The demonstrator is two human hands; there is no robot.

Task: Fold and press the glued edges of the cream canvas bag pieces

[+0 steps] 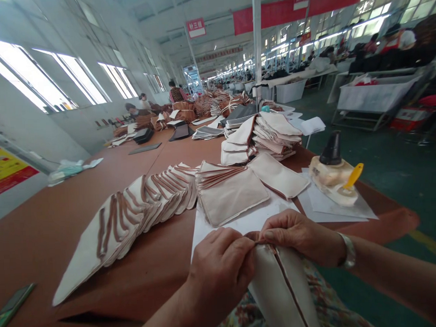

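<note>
Both hands grip the top edge of a cream fabric piece (268, 281) with a dark brown slit or zipper line running down it. My left hand (221, 263) pinches the brown edge from the left, fingers curled. Close beside it, my right hand (302, 237) pinches the same edge between thumb and fingers; a silvery bracelet sits on that wrist. The piece hangs down over a flowered garment at the table's front. Just beyond the hands lies a stack of cream pieces (233, 194) with brown edging, partly on white paper (201, 231).
A fanned row of cream pieces (134, 209) spreads leftward. Behind stands a taller pile (274, 133). At right, a glue-stained tub (333, 178) bears a black cone (332, 149) and a yellow-handled tool (353, 176). A phone-like object (12, 309) lies at the left edge. People sit farther back.
</note>
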